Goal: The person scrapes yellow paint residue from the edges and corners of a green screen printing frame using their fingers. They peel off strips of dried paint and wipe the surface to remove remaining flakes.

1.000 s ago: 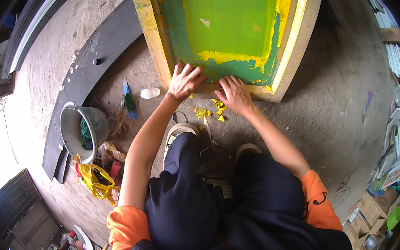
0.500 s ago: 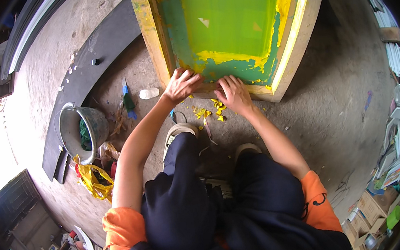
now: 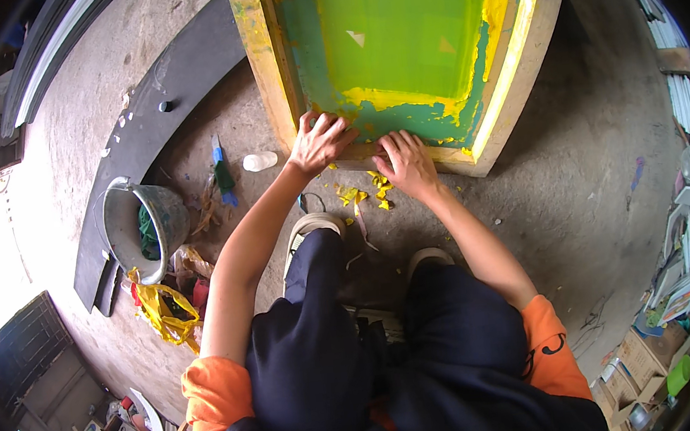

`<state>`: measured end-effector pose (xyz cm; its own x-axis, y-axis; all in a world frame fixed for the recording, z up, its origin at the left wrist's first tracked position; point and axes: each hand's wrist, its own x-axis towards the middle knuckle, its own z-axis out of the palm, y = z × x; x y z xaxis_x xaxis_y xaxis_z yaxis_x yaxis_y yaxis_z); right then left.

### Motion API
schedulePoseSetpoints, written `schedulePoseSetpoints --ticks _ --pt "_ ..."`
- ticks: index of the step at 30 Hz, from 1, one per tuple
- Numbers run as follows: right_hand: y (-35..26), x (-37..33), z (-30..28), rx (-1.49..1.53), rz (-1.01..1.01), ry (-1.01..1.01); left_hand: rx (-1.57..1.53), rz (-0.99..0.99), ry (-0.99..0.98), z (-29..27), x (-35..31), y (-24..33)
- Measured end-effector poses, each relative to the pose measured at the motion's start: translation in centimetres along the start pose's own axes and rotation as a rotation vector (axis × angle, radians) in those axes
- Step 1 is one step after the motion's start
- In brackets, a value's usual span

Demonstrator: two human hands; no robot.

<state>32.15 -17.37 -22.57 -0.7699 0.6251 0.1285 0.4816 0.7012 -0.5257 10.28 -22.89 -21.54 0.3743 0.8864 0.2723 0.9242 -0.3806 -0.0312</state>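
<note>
A wooden screen printing frame leans or stands in front of me, its green mesh bordered with smeared yellow ink. At its near left corner my left hand curls its bent fingers over the near rail. A little to the right, my right hand has its fingers hooked over the same rail, thumb on the near side. Whether either hand pinches something small there is hidden. Below the rail, crumpled yellow-stained scraps lie on the floor between my hands and my shoes.
Left of the frame lie a small white bottle and a blue-handled blade tool. A grey bucket with dark green cloth inside stands beside a long black panel. Near it sits a yellow plastic bag. Cardboard boxes line the right side.
Both hands stay at the near rail. My left hand has shifted slightly right and up, its fingers more bent. The whole scene has drifted slightly right in view.
</note>
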Motion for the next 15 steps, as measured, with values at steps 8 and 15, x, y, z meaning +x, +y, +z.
schedulePoseSetpoints --ticks 8,15 --pt "0.0 0.1 -0.3 -0.013 -0.003 -0.008 0.009 0.022 0.003 0.7 0.0 0.2" --pt "0.1 0.2 -0.2 -0.021 -0.030 0.032 0.057 0.046 -0.142 -1.3 -1.9 0.5"
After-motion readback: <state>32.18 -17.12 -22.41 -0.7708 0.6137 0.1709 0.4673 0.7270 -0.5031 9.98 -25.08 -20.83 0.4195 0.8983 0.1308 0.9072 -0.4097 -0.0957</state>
